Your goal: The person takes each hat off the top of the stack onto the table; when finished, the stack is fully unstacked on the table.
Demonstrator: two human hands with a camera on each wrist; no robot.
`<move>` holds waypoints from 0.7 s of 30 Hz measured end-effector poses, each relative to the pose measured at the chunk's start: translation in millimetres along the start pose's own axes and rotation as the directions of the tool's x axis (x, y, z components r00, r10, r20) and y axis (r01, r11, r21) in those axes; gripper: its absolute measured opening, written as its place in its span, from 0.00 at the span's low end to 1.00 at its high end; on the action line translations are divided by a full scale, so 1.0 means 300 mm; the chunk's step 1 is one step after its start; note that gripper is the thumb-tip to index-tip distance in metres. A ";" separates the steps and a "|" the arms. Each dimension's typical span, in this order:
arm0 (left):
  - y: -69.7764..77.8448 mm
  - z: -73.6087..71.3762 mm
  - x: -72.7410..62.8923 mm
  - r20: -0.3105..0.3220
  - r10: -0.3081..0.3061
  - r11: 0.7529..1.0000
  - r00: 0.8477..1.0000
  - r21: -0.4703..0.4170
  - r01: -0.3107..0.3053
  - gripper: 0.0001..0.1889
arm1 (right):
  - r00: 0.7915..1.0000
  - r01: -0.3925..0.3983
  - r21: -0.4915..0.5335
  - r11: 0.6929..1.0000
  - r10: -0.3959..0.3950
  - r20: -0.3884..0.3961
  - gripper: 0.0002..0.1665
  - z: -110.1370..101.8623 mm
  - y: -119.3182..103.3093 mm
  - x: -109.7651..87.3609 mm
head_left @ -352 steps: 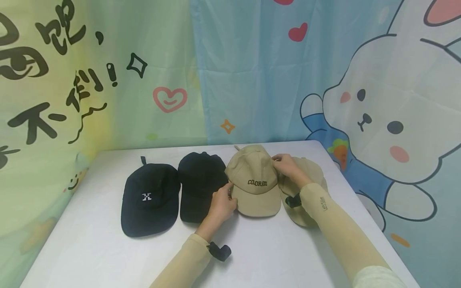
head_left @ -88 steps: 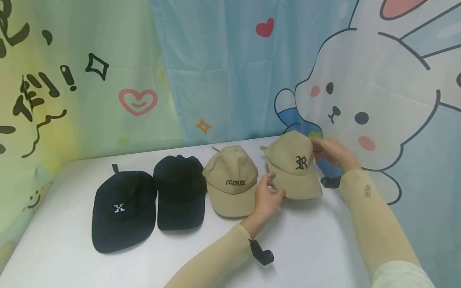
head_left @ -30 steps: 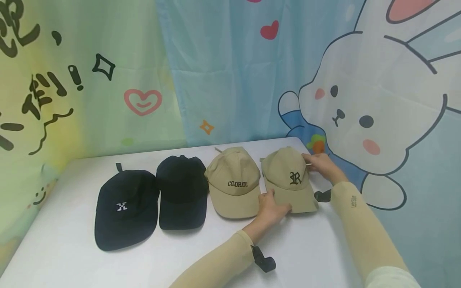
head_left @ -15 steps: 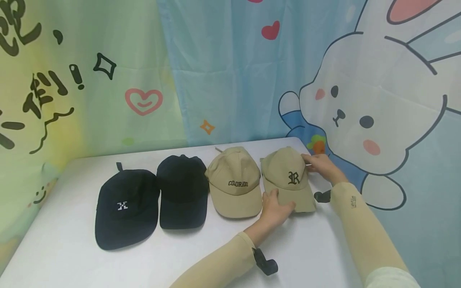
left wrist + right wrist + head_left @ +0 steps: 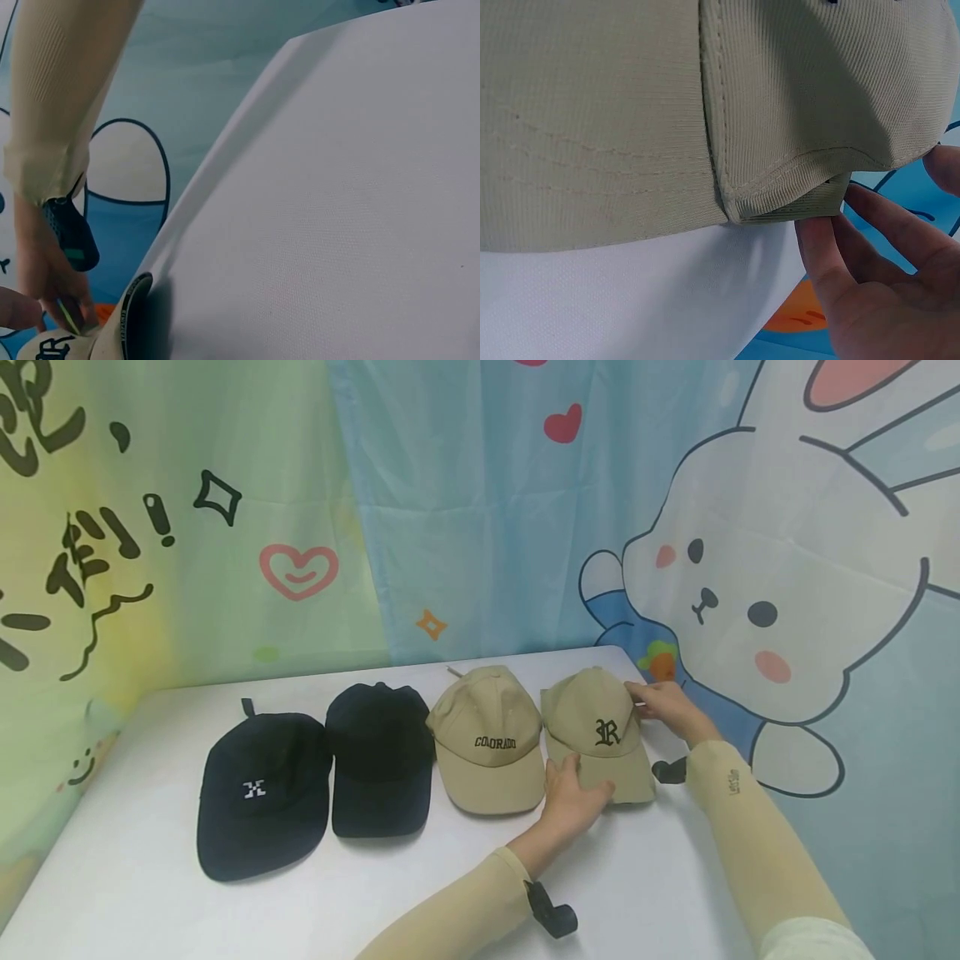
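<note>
A beige baseball cap with a black letter R (image 5: 588, 706) lies at the right end of a row, its brim toward me. My left hand (image 5: 572, 793) holds the left front of its brim between thumb and fingers. My right hand (image 5: 670, 706) pinches the right rear edge; in the right wrist view the fingertips (image 5: 821, 240) reach under the band while the thumb touches the crown. Just left sits a beige COLORADO cap (image 5: 487, 710), close beside the R cap. In the left wrist view, only part of the R cap (image 5: 49, 346) shows at the bottom.
Further left are a plain black cap (image 5: 381, 760) and a black cap with a white logo (image 5: 270, 760), side by side. All rest on a white table (image 5: 420, 893). A printed cloth backdrop (image 5: 465, 485) hangs behind it and along the right edge.
Earlier both hands were at the COLORADO cap. Later they held the R cap raised at the right; it then came down onto the table and slid slightly left toward the COLORADO cap.
</note>
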State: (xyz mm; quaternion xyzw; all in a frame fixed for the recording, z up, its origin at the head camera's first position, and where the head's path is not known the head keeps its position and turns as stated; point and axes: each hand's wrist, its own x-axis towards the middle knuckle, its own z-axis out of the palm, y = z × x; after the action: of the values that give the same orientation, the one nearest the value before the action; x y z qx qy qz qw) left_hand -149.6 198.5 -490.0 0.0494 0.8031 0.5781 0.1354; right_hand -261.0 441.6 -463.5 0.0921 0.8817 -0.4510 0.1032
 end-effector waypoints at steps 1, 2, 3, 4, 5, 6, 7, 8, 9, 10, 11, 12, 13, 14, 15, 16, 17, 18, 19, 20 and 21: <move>-0.001 0.000 0.001 0.000 0.000 1.000 1.000 -0.001 0.000 0.37 | 1.000 -0.004 0.000 1.000 0.004 -0.003 0.43 0.001 -0.001 0.001; -0.002 -0.001 0.001 0.000 0.003 1.000 1.000 0.000 -0.003 0.37 | 1.000 -0.006 -0.001 1.000 0.006 -0.005 0.43 0.001 -0.002 0.001; -0.002 -0.003 0.002 0.001 0.003 1.000 1.000 0.000 -0.003 0.37 | 1.000 -0.012 -0.003 1.000 0.012 -0.008 0.44 0.001 -0.002 0.002; -0.004 -0.005 0.002 0.002 0.005 1.000 1.000 0.000 -0.005 0.37 | 1.000 -0.017 -0.004 1.000 0.017 -0.009 0.44 0.002 -0.004 0.003; -0.004 -0.007 0.003 0.004 0.007 1.000 1.000 0.001 -0.007 0.37 | 1.000 -0.023 -0.005 1.000 0.023 -0.011 0.44 0.003 -0.005 0.003; -0.006 -0.011 0.003 0.007 0.010 1.000 1.000 0.002 -0.010 0.37 | 0.999 -0.032 -0.006 0.999 0.032 -0.014 0.45 0.004 -0.006 0.005; -0.006 -0.014 0.004 0.011 0.014 1.000 1.000 0.000 -0.014 0.37 | 0.999 -0.040 -0.010 0.999 0.040 -0.017 0.45 0.004 -0.007 0.007; -0.006 -0.018 0.005 0.016 0.017 1.000 1.000 -0.006 -0.017 0.37 | 0.999 -0.045 -0.015 0.999 0.045 -0.017 0.45 0.005 -0.008 0.007; -0.008 -0.022 0.006 0.021 0.017 1.000 1.000 -0.013 -0.016 0.37 | 0.998 -0.053 -0.019 0.998 0.053 -0.020 0.45 0.006 -0.010 0.009; -0.008 -0.025 0.007 0.025 0.018 1.000 1.000 -0.023 -0.017 0.37 | 0.998 -0.056 -0.022 0.998 0.055 -0.021 0.45 0.006 -0.011 0.010; -0.009 -0.029 0.009 0.027 0.019 0.999 0.999 -0.034 -0.018 0.37 | 0.998 -0.060 -0.026 0.998 0.059 -0.024 0.45 0.007 -0.013 0.011; -0.009 -0.032 0.010 0.029 0.018 0.999 0.999 -0.044 -0.017 0.37 | 0.998 -0.062 -0.030 0.998 0.061 -0.026 0.45 0.007 -0.015 0.011; -0.009 -0.034 0.012 0.031 0.019 0.998 0.999 -0.054 -0.017 0.37 | 0.998 -0.064 -0.036 0.997 0.063 -0.027 0.45 0.006 -0.016 0.011; -0.010 -0.036 0.015 0.032 0.018 0.998 0.999 -0.061 -0.016 0.37 | 0.998 -0.065 -0.040 0.997 0.064 -0.028 0.44 0.005 -0.017 0.011; -0.011 -0.038 0.017 0.030 0.020 0.998 0.999 -0.065 -0.018 0.36 | 0.997 -0.066 -0.040 0.997 0.065 -0.032 0.44 0.005 -0.019 0.012; -0.011 -0.039 0.019 0.030 0.024 0.997 0.999 -0.068 -0.022 0.36 | 0.998 -0.063 -0.042 0.997 0.062 -0.033 0.44 0.004 -0.019 0.012; -0.012 -0.040 0.021 0.031 0.028 0.997 0.999 -0.069 -0.025 0.36 | 0.998 -0.059 -0.043 0.997 0.058 -0.034 0.44 0.005 -0.021 0.012; -0.013 -0.041 0.023 0.033 0.031 0.997 0.999 -0.068 -0.028 0.36 | 0.998 -0.056 -0.047 0.997 0.054 -0.034 0.45 0.005 -0.021 0.011; -0.014 -0.043 0.025 0.035 0.035 0.997 0.999 -0.069 -0.032 0.36 | 0.998 -0.053 -0.047 0.997 0.052 -0.036 0.45 0.004 -0.021 0.012; -0.014 -0.045 0.025 0.036 0.037 0.997 0.999 -0.072 -0.034 0.36 | 0.998 -0.049 -0.050 0.998 0.047 -0.039 0.45 0.004 -0.022 0.012; -0.013 -0.048 0.025 0.039 0.040 0.996 0.998 -0.079 -0.037 0.36 | 0.998 -0.048 -0.051 0.998 0.045 -0.043 0.45 0.004 -0.023 0.011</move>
State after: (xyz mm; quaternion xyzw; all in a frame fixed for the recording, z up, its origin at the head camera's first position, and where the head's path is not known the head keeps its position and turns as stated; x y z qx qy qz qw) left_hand -160.4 185.9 -490.5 0.0712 0.7760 0.6103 0.1424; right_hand -265.8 436.9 -459.6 0.1193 0.8927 -0.4234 0.0974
